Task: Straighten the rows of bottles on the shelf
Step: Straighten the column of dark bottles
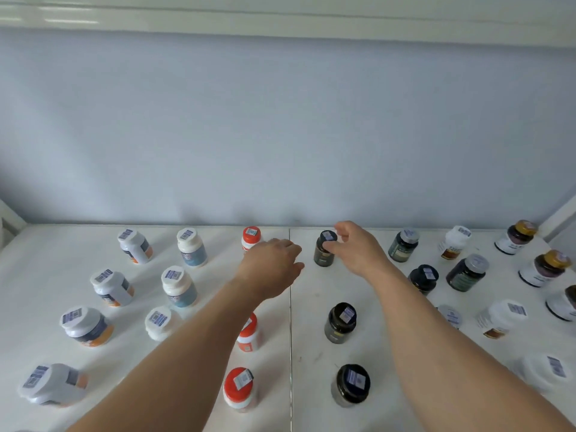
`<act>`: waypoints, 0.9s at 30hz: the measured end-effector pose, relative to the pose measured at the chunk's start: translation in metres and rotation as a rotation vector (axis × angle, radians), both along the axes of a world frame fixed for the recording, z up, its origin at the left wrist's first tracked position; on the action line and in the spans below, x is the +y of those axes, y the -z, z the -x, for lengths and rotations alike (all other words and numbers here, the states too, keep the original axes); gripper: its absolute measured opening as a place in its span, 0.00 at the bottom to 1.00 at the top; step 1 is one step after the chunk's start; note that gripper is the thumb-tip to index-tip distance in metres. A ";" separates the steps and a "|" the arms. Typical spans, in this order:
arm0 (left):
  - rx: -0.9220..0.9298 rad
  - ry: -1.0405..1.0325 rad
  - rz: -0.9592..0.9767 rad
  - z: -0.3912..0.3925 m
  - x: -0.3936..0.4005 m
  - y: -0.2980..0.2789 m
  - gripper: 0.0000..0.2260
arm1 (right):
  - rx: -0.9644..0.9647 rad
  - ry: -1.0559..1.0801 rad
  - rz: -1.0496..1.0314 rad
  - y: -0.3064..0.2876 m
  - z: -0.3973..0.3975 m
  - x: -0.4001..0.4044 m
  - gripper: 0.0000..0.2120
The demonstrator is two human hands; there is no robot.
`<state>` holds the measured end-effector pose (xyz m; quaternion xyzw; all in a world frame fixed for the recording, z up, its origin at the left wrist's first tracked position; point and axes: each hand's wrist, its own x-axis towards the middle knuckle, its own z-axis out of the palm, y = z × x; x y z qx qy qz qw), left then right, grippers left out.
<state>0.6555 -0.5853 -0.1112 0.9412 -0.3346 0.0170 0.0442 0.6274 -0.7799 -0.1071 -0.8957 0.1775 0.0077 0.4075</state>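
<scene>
Bottles (pixel 341 321) — 23 visible; hands (pixel 271 266) — two.

I am standing at what looks like a shop or pharmacy display, or a stockroom. The white shelf (pixel 218 307) under my arms carries many supplement-style bottles set out in rows by kind: orange-capped bottles (pixel 238 388), dark jars with black lids (pixel 350 385), white tubs with blue and orange labels (pixel 84 327), and gold-capped bottles (pixel 544 268). Each lid bears a small printed barcode sticker (pixel 355 378), as stock does. Behind the shelf runs a plain pale blue back panel (pixel 280 120), with another white shelf edge (pixel 280 23) overhead.
</scene>
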 end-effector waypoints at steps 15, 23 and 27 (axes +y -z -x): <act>0.392 -0.222 0.059 -0.032 -0.059 0.027 0.27 | 0.008 -0.131 -0.016 0.026 -0.036 -0.031 0.16; 0.638 -0.275 0.327 -0.039 -0.069 0.033 0.22 | -0.049 -0.093 -0.127 0.008 -0.038 -0.035 0.20; 0.813 -0.264 0.486 -0.045 -0.066 0.029 0.17 | -0.065 -0.086 -0.159 0.000 -0.042 -0.035 0.16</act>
